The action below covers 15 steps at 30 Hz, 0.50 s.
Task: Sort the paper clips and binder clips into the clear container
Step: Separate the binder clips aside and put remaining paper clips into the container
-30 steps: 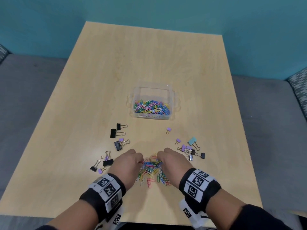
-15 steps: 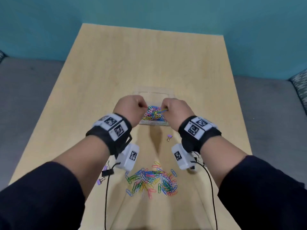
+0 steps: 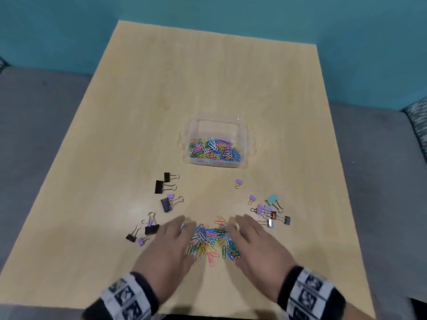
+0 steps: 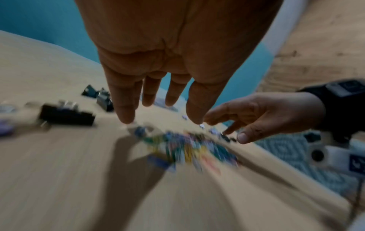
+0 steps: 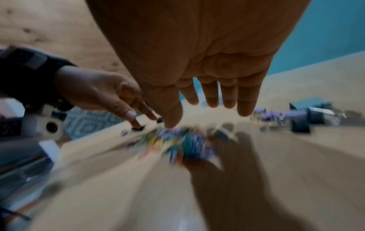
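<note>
A clear container (image 3: 243, 135) holding several coloured paper clips stands at the table's middle. A loose pile of coloured paper clips (image 3: 211, 240) (image 4: 187, 148) (image 5: 177, 143) lies near the front edge. My left hand (image 3: 171, 241) (image 4: 160, 109) and right hand (image 3: 251, 241) (image 5: 209, 112) hover on either side of the pile, fingers straight and spread, holding nothing. Black binder clips (image 3: 165, 187) lie to the left, and purple, teal and black binder clips (image 3: 269, 210) to the right.
The wooden table (image 3: 208, 77) has bare room behind the container. A single purple binder clip (image 3: 238, 183) lies between container and pile. Grey seating (image 3: 34, 135) flanks the table, with a teal wall (image 3: 208, 10) behind.
Both hands carried a pinch of paper clips up to the container, let them go, and have come back down to the pile with fingers now spread. The container holds more clips.
</note>
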Motion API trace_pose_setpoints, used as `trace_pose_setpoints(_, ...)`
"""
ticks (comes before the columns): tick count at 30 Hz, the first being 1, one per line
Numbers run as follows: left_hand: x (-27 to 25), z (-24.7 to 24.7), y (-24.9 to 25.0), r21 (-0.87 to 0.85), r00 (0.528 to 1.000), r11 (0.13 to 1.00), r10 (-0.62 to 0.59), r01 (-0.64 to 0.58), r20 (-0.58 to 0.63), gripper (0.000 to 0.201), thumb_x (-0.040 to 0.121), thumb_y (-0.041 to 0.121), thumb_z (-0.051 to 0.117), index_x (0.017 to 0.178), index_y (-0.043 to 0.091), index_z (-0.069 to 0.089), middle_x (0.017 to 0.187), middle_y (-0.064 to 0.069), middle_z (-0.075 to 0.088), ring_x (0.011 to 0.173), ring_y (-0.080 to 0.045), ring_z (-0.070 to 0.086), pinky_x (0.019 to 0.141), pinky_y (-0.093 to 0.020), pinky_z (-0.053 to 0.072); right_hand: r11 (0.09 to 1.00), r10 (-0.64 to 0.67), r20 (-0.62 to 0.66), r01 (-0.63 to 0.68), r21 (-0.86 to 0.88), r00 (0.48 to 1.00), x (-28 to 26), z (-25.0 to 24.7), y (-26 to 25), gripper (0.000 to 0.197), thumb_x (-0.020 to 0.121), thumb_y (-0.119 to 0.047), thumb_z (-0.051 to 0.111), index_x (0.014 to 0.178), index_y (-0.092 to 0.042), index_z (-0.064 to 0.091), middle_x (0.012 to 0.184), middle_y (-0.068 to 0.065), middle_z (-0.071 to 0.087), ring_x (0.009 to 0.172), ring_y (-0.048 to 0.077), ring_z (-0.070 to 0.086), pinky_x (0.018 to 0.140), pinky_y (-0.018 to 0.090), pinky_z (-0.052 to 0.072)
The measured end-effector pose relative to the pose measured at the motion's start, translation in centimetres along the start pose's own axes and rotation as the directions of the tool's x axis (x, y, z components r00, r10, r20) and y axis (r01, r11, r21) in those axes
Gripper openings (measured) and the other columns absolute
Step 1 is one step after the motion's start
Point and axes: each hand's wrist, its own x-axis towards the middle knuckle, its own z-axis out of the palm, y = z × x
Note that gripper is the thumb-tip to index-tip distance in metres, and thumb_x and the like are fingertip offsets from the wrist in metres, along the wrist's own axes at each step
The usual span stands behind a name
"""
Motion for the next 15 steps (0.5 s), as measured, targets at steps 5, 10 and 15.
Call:
trace_pose_setpoints(5,-1.7,3.6,0.4,0.086,0.998,0.994,-0.063,0.061,0.019,0.103,0.065,0.047,0.075,0.146,0.022,0.016,0.15,-0.01,0.025,0.131,-0.029,0.029,0.099,-0.042,0.044,0.983,0.163,0.062,-0.167,0.074,0.985,-1.6,3.7,-1.8,0.108,0.073,-0.042,0.07,0.15,-0.025,-0.005,0.159,0.007,-0.002,0.146,0.027,-0.002,0.103,0.043,0.039)
trace_pose_setpoints(10,1.0,4.3,1.2,0.073,0.998,0.997,-0.025,0.029,-0.061,0.097,0.064,0.043,0.079,0.142,0.018,0.028,0.143,-0.011,0.036,0.122,-0.029,0.035,0.099,-0.041,0.043,0.968,0.203,-0.007,-0.199,0.155,0.979,1.4,2.9,-3.6,0.088,0.089,-0.042,0.058,0.149,-0.024,-0.004,0.157,0.004,-0.008,0.144,0.026,-0.013,0.112,0.042,0.028)
trace_pose_setpoints(15,2.7,3.7,1.4,0.085,0.988,0.996,0.032,-0.02,-0.152,0.069,0.059,0.027,0.085,0.12,0.017,0.055,0.119,-0.008,0.053,0.104,-0.027,0.042,0.082,-0.037,0.053,0.977,0.184,-0.059,-0.176,0.121,0.981,3.5,3.1,-3.9,0.07,0.085,-0.016,0.062,0.144,-0.018,0.026,0.151,0.011,0.022,0.141,0.035,0.014,0.101,0.045,0.042)
